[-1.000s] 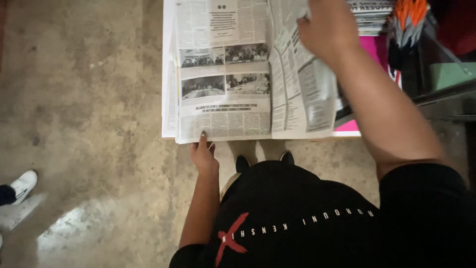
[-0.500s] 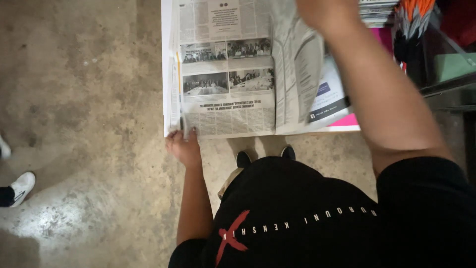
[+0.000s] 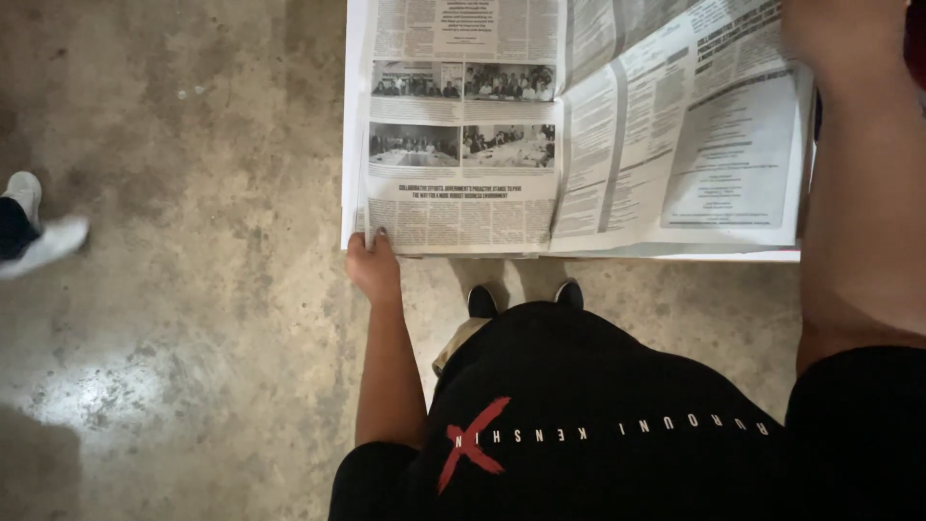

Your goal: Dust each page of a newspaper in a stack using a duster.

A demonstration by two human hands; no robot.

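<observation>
1. One concrete floor (image 3: 174,289), mottled grey and brown with a pale patch of glare, fills the left half of the view.
2. One person in a black shirt (image 3: 598,415) with a red mark on it stands looking down, both arms bare.
3. One newspaper (image 3: 540,145), open and spread flat, lies on a white counter (image 3: 675,256) whose near edge shows just below the pages; four small photographs sit in the left page.
4. The right hand (image 3: 830,29) is up at the paper's top right corner, mostly cut off by the frame; how its grip stands cannot be told.
5. The left hand (image 3: 371,265) has its grip closed on the newspaper's lower left corner, thumb on the page.
6. Two black shoe tips (image 3: 526,297) show under the counter edge.
7. One white sneaker (image 3: 34,227) of another person stands at the far left.
</observation>
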